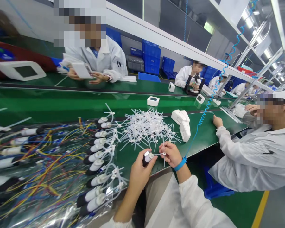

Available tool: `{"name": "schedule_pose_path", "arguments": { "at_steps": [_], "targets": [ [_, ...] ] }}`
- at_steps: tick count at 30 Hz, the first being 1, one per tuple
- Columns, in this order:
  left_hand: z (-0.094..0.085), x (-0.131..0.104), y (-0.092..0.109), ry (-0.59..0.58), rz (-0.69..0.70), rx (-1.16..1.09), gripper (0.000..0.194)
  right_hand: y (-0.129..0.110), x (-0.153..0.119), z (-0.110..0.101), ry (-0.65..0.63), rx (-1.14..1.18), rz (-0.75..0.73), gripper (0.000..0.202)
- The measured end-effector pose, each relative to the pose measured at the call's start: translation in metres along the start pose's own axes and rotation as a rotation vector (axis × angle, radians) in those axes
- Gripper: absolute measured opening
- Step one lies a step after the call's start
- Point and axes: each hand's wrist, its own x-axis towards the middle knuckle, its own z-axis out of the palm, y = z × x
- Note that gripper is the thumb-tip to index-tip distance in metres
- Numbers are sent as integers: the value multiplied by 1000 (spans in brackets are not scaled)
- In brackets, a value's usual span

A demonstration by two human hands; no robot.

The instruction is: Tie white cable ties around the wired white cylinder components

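Steadying the black-and-white cylinder (147, 159), clasped in the left hand (140, 166) near the close edge of the table (207, 128), should help the right hand (171, 155), pinching a pale tube (159, 154), work precisely.

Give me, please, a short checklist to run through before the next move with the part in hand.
1. Part held: ok; the left hand grips the black-and-white cylinder.
2. Tie in hand: ok; the right hand pinches the white tie beside it.
3. Tie seated fully around the cylinder: cannot tell; the hold hides part of it.
4. Wrist strap worn: ok; the blue wrist strap circles the right wrist.
5. Spare ties nearby: ok; a pile of white ties lies just ahead on the green table.
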Motion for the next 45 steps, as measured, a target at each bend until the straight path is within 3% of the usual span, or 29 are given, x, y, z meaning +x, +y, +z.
{"name": "schedule_pose_path", "arguments": {
  "at_steps": [5,12,17,28,37,45],
  "targets": [
    [1,1,-2,55,77,-30,38,-1,-1,1,1,0,9,46],
    [2,-2,-1,36,80,-2,31,-3,-3,0,-42,-31,12,48],
    [3,-3,-3,51,99,-1,31,-4,-3,-1,-79,-53,22,49],
    [2,-1,-10,-35,39,-28,41,-5,-1,-3,-96,-11,49,52],
    [6,2,0,100,14,-128,40,10,3,-20,-185,120,51,45],
    [4,4,4,119,20,-233,39,14,0,-23,-241,208,59,49]
  ]
}}
